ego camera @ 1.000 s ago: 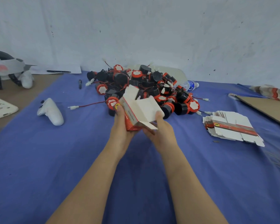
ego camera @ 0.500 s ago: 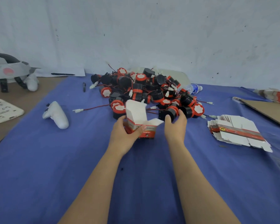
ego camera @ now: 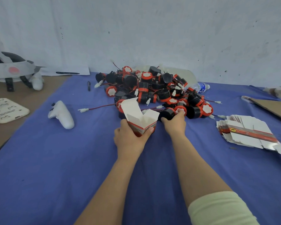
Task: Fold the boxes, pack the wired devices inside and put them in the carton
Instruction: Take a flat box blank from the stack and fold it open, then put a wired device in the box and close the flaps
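Note:
My left hand (ego camera: 131, 138) grips a small white and red box (ego camera: 140, 118) that stands upright on the blue cloth with its top flaps open. Just to its right, my right hand (ego camera: 174, 123) grips a black and red wired device (ego camera: 169, 113) at the near edge of the pile of devices (ego camera: 152, 91). The pile holds several black cylinders with red caps and thin red wires with white plugs. A stack of flat unfolded boxes (ego camera: 248, 133) lies at the right.
A white controller (ego camera: 62, 114) lies left of the box. A brown cardboard sheet (ego camera: 272, 108) sits at the far right edge. A plastic bottle (ego camera: 199, 86) lies behind the pile. At the far left sit a headset (ego camera: 10, 69) and a white tray (ego camera: 5, 109).
The box has been stood upright on the cloth in my left hand alone. My right hand left the box, reached to the pile and took hold of a device.

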{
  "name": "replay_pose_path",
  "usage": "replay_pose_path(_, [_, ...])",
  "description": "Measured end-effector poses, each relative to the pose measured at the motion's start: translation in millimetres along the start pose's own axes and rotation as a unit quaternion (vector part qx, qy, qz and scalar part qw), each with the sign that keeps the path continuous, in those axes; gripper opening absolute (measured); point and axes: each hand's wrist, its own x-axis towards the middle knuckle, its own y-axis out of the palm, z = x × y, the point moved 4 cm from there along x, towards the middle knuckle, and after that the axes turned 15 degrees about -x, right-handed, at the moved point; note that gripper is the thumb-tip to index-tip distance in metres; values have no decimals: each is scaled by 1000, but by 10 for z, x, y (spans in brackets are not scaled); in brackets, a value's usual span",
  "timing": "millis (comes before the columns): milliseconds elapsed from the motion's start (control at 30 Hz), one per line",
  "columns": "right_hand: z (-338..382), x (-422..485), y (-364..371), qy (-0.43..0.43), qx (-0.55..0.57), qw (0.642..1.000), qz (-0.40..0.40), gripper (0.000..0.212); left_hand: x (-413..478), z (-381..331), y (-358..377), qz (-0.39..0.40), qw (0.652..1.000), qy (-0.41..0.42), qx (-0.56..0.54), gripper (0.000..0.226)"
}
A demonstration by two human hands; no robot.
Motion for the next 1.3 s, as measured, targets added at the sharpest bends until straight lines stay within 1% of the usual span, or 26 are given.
replay_pose_path(67, [52, -26, 16, -32, -16, 999, 17, 62, 21, 11, -21, -15, 997, 2, 73, 68])
replay_pose_path(100, [69, -47, 8, -43, -12, 999, 9, 58, 26, 16, -32, -17, 996, 4, 83, 69])
replay_pose_path(133, [84, -73, -28, -46, 19, 999, -12, 54, 30, 21, -39, -15, 996, 5, 84, 68])
replay_pose_path(167, [98, -112, -94, -44, 70, 995, -46, 50, 32, 30, -41, -12, 996, 6, 84, 68])
replay_pose_path(200, [111, -160, -197, -50, 126, 986, -99, 48, 30, 37, -38, -6, 996, 7, 89, 68])
replay_pose_path(267, [157, -257, -497, -94, 194, 949, -230, 52, 28, 45, -27, 13, 995, 4, 99, 69])
replay_pose_path(333, [247, -364, -789, -156, 203, 911, -323, 57, 22, 46, -2, 41, 996, 3, 79, 72])
replay_pose_path(367, [307, -444, -892, -192, 191, 895, -353, 54, 11, 38, 15, 62, 997, 3, 54, 73])
replay_pose_path(400, [370, -536, -939, -236, 170, 881, -373, 48, -4, 27, 36, 87, 996, 0, 22, 73])
replay_pose_path(433, [426, -637, -918, -284, 139, 871, -376, 43, -25, 13, 56, 110, 994, -4, -7, 71])
replay_pose_path(467, [468, -733, -826, -326, 103, 871, -353, 41, -42, 2, 74, 130, 991, -7, -24, 66])
replay_pose_path(500, [492, -813, -674, -354, 63, 883, -302, 42, -55, -7, 90, 145, 989, -5, -26, 59])
replay_pose_path(533, [494, -865, -490, -365, 16, 902, -231, 46, -50, -10, 103, 154, 988, 0, -19, 51])
replay_pose_path(600, [435, -906, -149, -356, -70, 929, -77, 59, -14, -1, 103, 159, 987, 9, -7, 38])
replay_pose_path(633, [394, -898, -48, -349, -88, 933, -24, 64, 4, 7, 93, 159, 987, 6, -9, 36])
replay_pose_path(667, [373, -878, -13, -343, -87, 935, 7, 64, 19, 17, 82, 161, 987, 0, -14, 37])
replay_pose_path(733, [344, -836, -35, -329, -69, 942, 23, 55, 30, 25, 82, 169, 985, -8, -21, 45])
replay_pose_path(800, [328, -829, -70, -321, -62, 945, 14, 47, 22, 19, 95, 177, 984, -6, -27, 52])
replay_pose_path(933, [337, -874, -105, -308, -8, 951, -6, 29, 21, 16, 88, 183, 983, 11, -28, 45])
replay_pose_path(1000, [326, -855, -136, -312, -4, 950, 3, 27, 15, 18, 73, 187, 982, 11, -37, 47])
replay_pose_path(1100, [289, -812, -196, -325, -27, 945, 27, 26, 0, -4, 63, 194, 980, 15, -41, 54])
replay_pose_path(1200, [285, -799, -194, -324, -84, 941, 58, 15, -9, -24, 49, 207, 977, 12, -44, 60])
replay_pose_path(1300, [296, -789, -185, -306, -146, 940, 42, 15, -17, -15, 59, 219, 975, 5, -45, 64])
